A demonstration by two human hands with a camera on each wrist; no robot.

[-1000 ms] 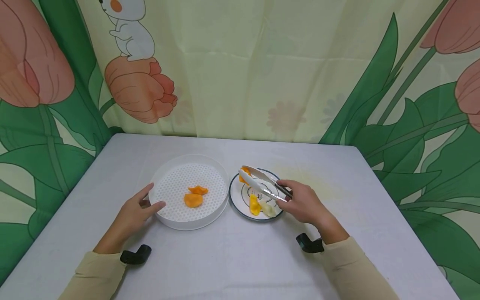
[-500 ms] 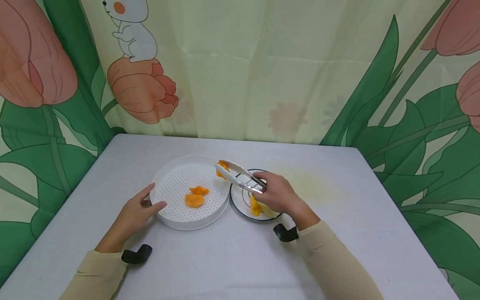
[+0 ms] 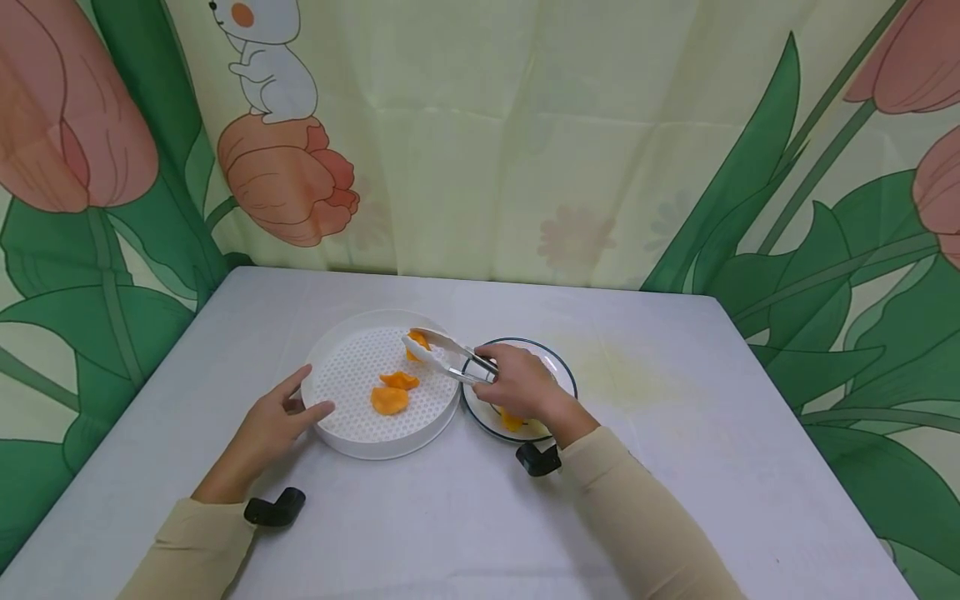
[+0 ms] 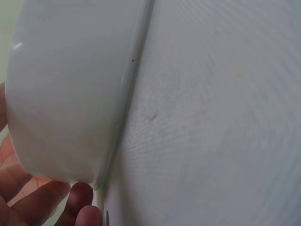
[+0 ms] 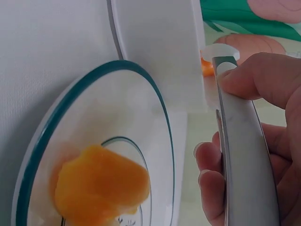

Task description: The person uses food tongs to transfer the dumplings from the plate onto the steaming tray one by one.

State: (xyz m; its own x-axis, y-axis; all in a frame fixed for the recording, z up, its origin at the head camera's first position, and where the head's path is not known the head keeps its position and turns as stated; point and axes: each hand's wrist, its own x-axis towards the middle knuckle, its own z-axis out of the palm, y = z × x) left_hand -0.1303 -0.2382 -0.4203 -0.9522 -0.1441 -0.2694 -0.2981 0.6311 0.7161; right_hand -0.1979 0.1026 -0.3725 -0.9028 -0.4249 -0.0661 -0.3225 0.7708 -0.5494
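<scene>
My left hand (image 3: 262,437) holds the near-left edge of a round white perforated steamer tray (image 3: 348,367); the left wrist view has its fingertips against the tray's wall (image 4: 75,94). Two orange pieces (image 3: 389,401) lie inside the tray. With my right hand (image 3: 521,387) I grip silver tongs (image 3: 437,362) with whitish tips. Between those tips, over the tray's right part, is another orange piece (image 3: 417,339). Whether it touches the tray I cannot tell. Below my right hand, a yellow-orange piece (image 5: 101,183) lies on the blue-rimmed plate (image 3: 555,371).
The plate stands close to the tray's right side. Both are on a white-covered table (image 3: 420,525), which carries a faint yellowish stain (image 3: 622,375) to the right. A printed curtain (image 3: 480,150) hangs behind the table's far edge.
My right hand has moved left from the plate, carrying the orange piece in the tongs over the tray. My left hand stays at the tray's edge.
</scene>
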